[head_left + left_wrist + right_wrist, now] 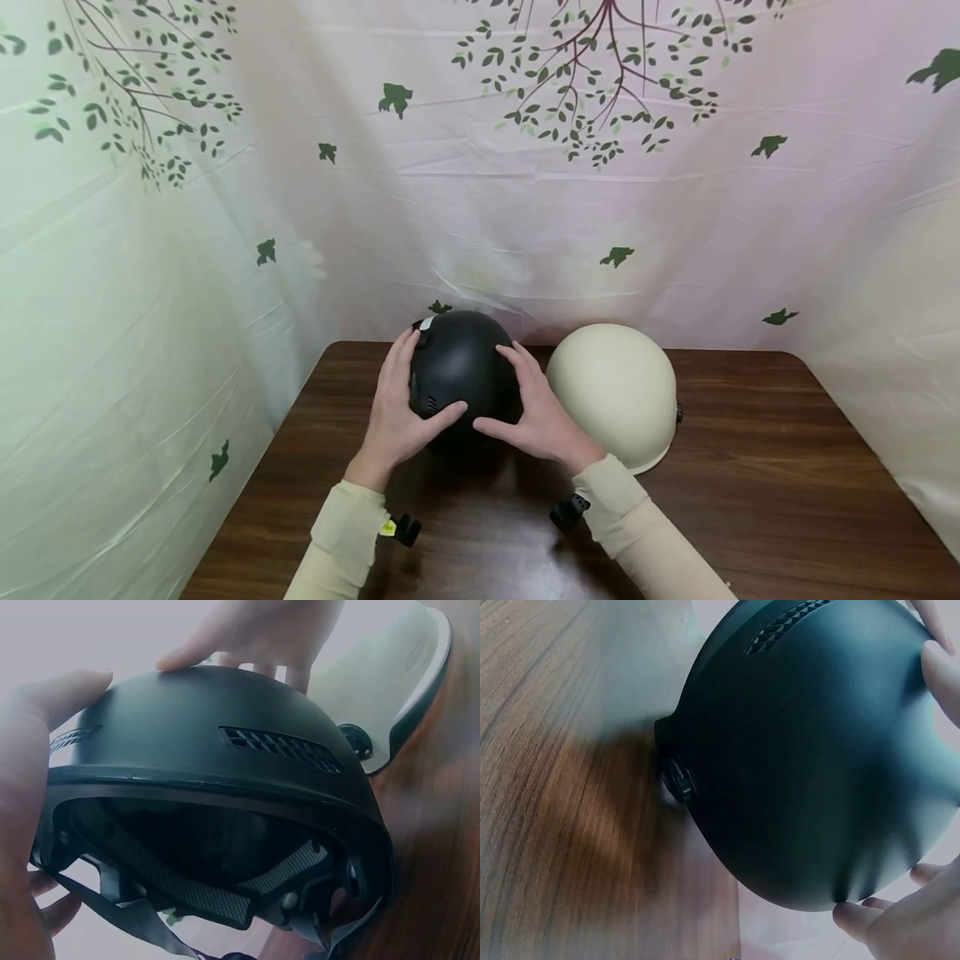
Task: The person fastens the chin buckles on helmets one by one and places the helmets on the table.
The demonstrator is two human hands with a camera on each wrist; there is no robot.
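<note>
A black helmet is held between both hands above the dark wooden table. My left hand grips its left side, thumb toward the near face and fingertips by a dark round fitting with a white label. On the opposite side my right hand grips the shell with spread, bent fingers, its thumb close to the left thumb. Mesh-filled vents, a padded inner rim and a hanging grey strap show in the left wrist view. In the right wrist view a round side knob faces the table.
A cream helmet rests dome up on the wooden table, just right of the black one. Behind and at both sides hangs a pale curtain printed with leaves and birds. Small black cameras sit on both wrists.
</note>
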